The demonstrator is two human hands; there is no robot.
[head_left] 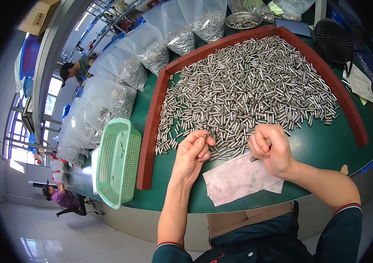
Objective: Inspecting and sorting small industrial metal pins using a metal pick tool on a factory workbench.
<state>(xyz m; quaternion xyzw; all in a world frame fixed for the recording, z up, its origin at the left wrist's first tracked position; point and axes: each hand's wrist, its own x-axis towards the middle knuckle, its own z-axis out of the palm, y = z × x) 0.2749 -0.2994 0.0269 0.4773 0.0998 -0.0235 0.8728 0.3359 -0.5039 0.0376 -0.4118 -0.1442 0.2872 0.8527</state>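
My left hand [191, 154] is closed, with a small metal pin [205, 136] pinched between thumb and fingertips. To its right my right hand [275, 151] is curled closed over the edge of a stained pinkish cloth [234, 180]; a small grey bit shows below its fingers, but what they hold is hidden. The cloth lies flat on the green table [300, 144] near the front edge. Just beyond both hands spreads a large heap of short shiny metal pins [247, 87].
A dark red wooden frame [150, 131] borders the heap. Left of it stands a green plastic basket [137, 151] with a few pins inside. Clear bags of pins [153, 52] line the far left edge. A metal bowl [243, 21] and black fan [333, 41] stand at the back. Two people are farther off.
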